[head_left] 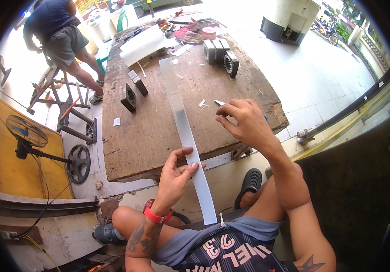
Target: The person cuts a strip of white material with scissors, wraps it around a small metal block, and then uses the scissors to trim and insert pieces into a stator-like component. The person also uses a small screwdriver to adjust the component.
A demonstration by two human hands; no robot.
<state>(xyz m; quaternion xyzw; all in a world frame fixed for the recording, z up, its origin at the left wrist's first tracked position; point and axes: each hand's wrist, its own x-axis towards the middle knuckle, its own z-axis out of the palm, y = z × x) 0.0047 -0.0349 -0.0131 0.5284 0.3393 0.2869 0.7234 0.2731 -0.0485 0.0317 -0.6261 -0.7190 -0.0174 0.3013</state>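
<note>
My left hand (177, 174) has the long translucent white plastic strip (183, 131) pinched between thumb and fingers, a bit below its middle; fingers only part curled, not a full fist. The strip runs from near my lap up over the front edge of the wooden workbench (154, 145) and out across the top, its far end near the white sheet stack (143, 44). It looks thin, light & bendy, prob. smooth and a bit slick, so I'd judge a flat pinch w/ thumb on top near mid-length is the best hold; grab one end only and the rest would likely sag or whip. Edges may be sharp-ish, can't tell. My right hand (245, 122) hovers over the bench just right of the strip, fingertips drawn together as if nipping something tiny, but whether there's anything in there I can't make out. Small white offcuts (202, 104) lie by it. Dark slotted blocks (224, 56) sit further back; their detail is too small to read. The strip's near end is partly against my shirt, and another person (61, 36) at top left is cut off by the frame rim.
</note>
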